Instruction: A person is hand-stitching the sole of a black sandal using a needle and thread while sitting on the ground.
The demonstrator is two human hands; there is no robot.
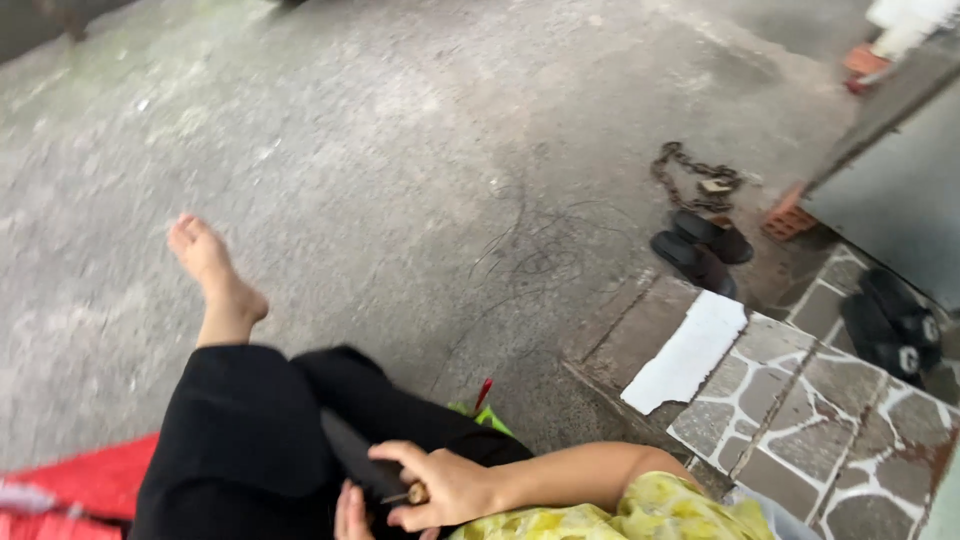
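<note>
I am sitting with black trousers [240, 440] over my legs and one bare foot [215, 275] stretched out on the concrete. My right hand [445, 488] reaches across my lap and is closed on a flat black object [350, 458]. A small brown piece [416, 493] is pinched at its fingertips. Only part of my left hand [350, 515] shows at the bottom edge, touching the underside of the black object; its grip is hidden. A green thing with a red stick [484, 408] pokes out behind my knee.
Rough concrete ground [380, 150] spreads ahead. To the right lie a rusty chain [695, 175], a pair of black sandals [700, 250], a red brick [787, 220], a white board [690, 350] and a stone-paved step [800, 400] with another pair of sandals [893, 325]. A red mat [90, 475] lies lower left.
</note>
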